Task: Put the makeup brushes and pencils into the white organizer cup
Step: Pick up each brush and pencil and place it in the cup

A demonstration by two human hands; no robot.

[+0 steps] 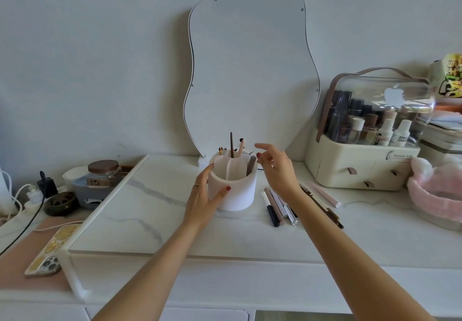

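The white organizer cup (241, 190) stands on the marble board, split into compartments. A dark brush (231, 145), a pink-handled one (241, 147) and a brown pencil (250, 166) stand in it. My left hand (203, 201) holds the cup's left side, thumb across its front. My right hand (276, 168) hovers just right of the rim, fingers relaxed, holding nothing. Several pencils and pens (277, 207) lie on the board right of the cup, and more long pencils (322, 201) lie partly under my right forearm.
A wavy mirror (250, 70) leans on the wall behind the cup. A cosmetics case with bottles (367, 145) stands at right, a pink headband (435, 195) beyond it. At left are a jar (103, 173), a dark dish (60, 203), cables and a phone (47, 258).
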